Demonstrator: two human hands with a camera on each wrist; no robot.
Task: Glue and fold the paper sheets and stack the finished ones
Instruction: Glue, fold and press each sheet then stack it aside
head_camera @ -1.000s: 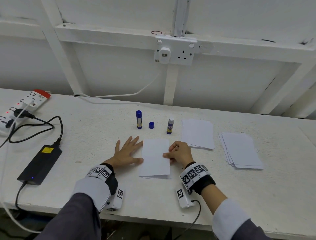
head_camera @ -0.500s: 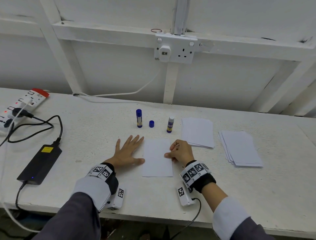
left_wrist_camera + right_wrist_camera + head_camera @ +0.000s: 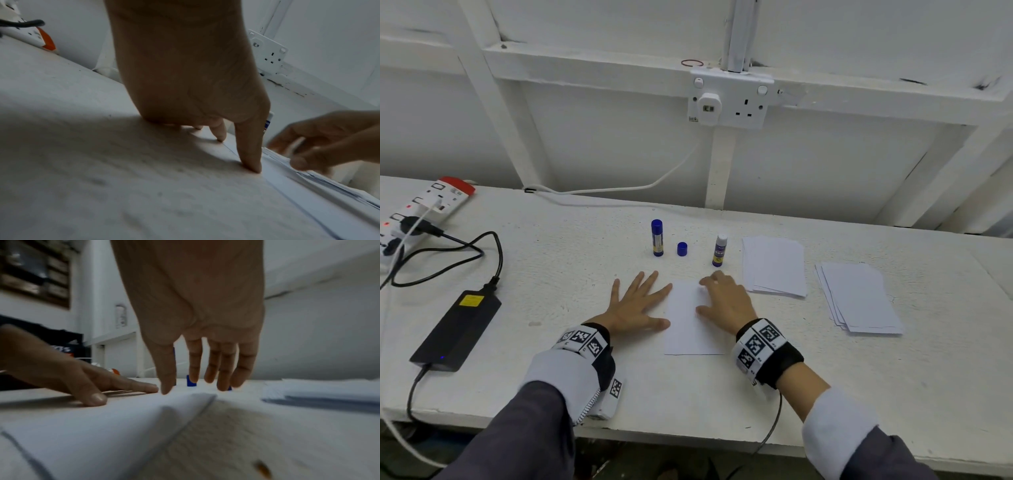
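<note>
Here the folded sheet (image 3: 690,318) lies flat on the white table (image 3: 825,394), straight in front of the person, between the two hands. The left hand (image 3: 635,305) is spread flat on the table with fingers straight, its thumb and forefinger tip touching the sheet's left edge. From the head view the right hand (image 3: 726,303) sits over the sheet's right side, and whether it presses down cannot be told there; the right wrist view settles it (the fingers (image 3: 223,363) hang loose and apart above the paper, holding nothing), though it is blurred. That same low view shows the sheet's near right edge (image 3: 185,405) raised a little off the table, which the head view does not reveal. The left wrist view shows the left thumb tip (image 3: 252,164) planted on the table at the paper's edge.

Only the head view takes in the rest: a capped glue stick (image 3: 657,237), a loose blue cap (image 3: 682,248) and an uncapped glue stick (image 3: 719,250) standing in a row behind the hands, then one paper stack (image 3: 777,265) just right of the sheet and a second stack (image 3: 859,296) further right. A black power adapter (image 3: 457,329) and a power strip (image 3: 421,205) sit well off to the left.
</note>
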